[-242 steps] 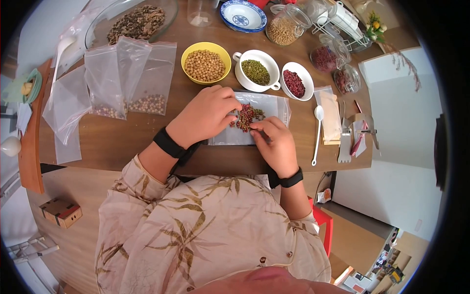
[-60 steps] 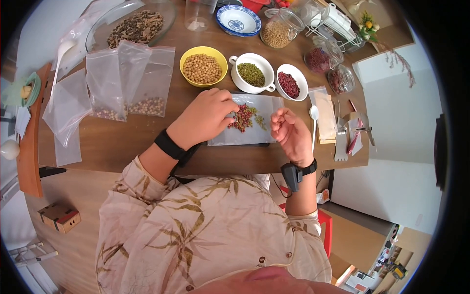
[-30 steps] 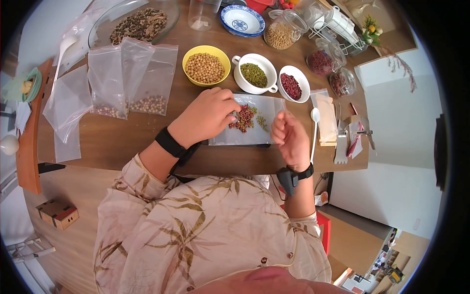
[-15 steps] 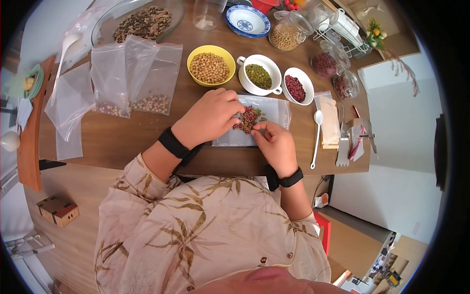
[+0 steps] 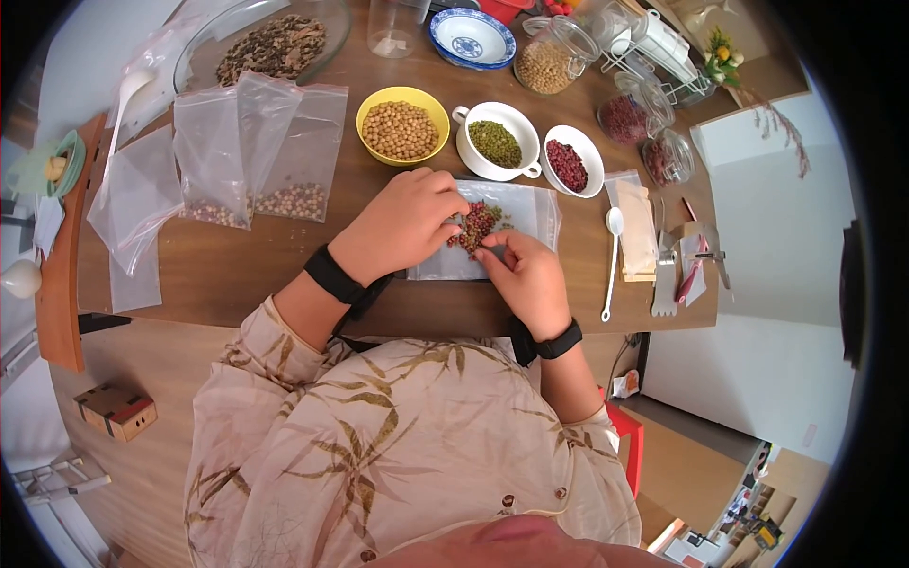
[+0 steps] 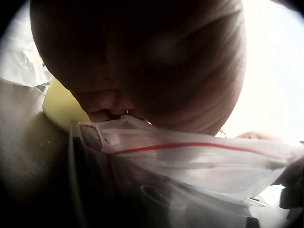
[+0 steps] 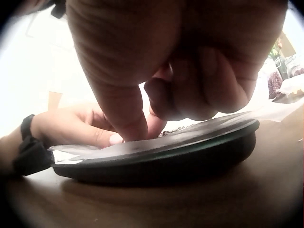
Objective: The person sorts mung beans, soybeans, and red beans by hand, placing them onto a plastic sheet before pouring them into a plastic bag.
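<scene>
A heap of red and green beans (image 5: pixel 476 225) lies at a clear zip bag (image 5: pixel 437 268), set on a dark flat base (image 7: pixel 161 168). My left hand (image 5: pixel 404 218) stays at the heap's left side, fingers bent and thumb touching the bag. In the left wrist view the bag's red-lined edge (image 6: pixel 180 145) rises close under that hand; whether the hidden fingertips grip it, I cannot tell. With thumb and forefinger together, my right hand (image 5: pixel 526 284) pinches beans at the heap's near side. Its other fingers (image 7: pixel 216 83) curl into the palm in the right wrist view.
Behind the bag stand a yellow bowl (image 5: pixel 374 157) of chickpeas, a two-handled white bowl (image 5: pixel 524 128) of green beans and a white bowl (image 5: pixel 589 151) of red beans. Several filled zip bags (image 5: pixel 303 142) lie left. A white spoon (image 5: pixel 611 270) and jars (image 5: pixel 573 43) are right.
About one second ago my right hand was turned palm up at the bag's right edge; it has swung left and turned down onto the heap. My left hand has stayed in place.
</scene>
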The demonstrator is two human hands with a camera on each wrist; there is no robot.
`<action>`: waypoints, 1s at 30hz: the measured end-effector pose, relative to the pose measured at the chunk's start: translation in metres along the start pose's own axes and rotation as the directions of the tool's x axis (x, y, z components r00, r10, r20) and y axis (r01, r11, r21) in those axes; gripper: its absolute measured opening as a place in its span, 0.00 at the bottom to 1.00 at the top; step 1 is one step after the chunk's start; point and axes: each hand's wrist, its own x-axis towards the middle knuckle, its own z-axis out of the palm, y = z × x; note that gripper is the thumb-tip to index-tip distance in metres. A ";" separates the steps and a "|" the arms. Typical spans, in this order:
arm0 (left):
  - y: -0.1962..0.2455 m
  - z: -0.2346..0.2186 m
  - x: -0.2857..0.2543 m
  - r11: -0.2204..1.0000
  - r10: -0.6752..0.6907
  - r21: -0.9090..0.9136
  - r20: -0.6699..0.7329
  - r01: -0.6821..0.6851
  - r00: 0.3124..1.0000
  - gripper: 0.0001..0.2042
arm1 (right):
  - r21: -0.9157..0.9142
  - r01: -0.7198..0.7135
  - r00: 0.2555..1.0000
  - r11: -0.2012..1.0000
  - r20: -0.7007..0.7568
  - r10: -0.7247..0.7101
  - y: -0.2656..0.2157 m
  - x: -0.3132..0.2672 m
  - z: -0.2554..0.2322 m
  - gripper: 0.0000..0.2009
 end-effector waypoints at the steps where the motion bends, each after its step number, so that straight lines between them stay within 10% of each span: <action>1: 0.000 0.000 0.000 1.000 -0.001 0.003 0.000 0.001 1.000 0.13 | -0.007 -0.008 1.000 1.000 -0.001 0.008 -0.001 0.001 0.001 0.09; 14: 0.000 -0.002 -0.001 1.000 0.006 0.001 -0.001 -0.006 1.000 0.13 | 0.149 -0.086 0.995 0.985 0.072 0.076 0.010 0.001 0.000 0.04; 16: 0.002 -0.003 0.000 1.000 -0.004 0.000 0.009 0.004 1.000 0.13 | 0.573 -0.085 0.995 0.815 0.003 0.101 0.021 -0.002 0.001 0.03; 18: 0.002 -0.002 0.000 1.000 -0.006 -0.002 0.012 0.006 1.000 0.13 | 0.628 -0.195 0.981 0.754 0.126 0.148 0.030 -0.005 -0.020 0.05; 20: 0.002 -0.002 0.000 1.000 -0.007 -0.003 0.015 0.007 1.000 0.14 | 0.913 -0.406 0.914 -0.037 0.405 -0.040 0.035 -0.008 -0.033 0.08; 24: 0.002 -0.002 0.001 1.000 -0.008 -0.004 0.009 0.008 1.000 0.13 | 0.898 -0.407 0.901 -0.164 0.425 0.091 0.014 -0.017 -0.038 0.10; 28: 0.001 -0.002 0.000 1.000 -0.009 -0.014 0.013 0.009 1.000 0.13 | 0.846 -0.473 0.881 0.245 0.446 0.160 0.028 -0.016 -0.026 0.09; 30: 0.000 -0.001 0.000 1.000 -0.005 -0.012 0.013 0.005 1.000 0.14 | 0.310 -0.079 0.994 0.947 0.092 0.052 0.012 -0.016 -0.010 0.09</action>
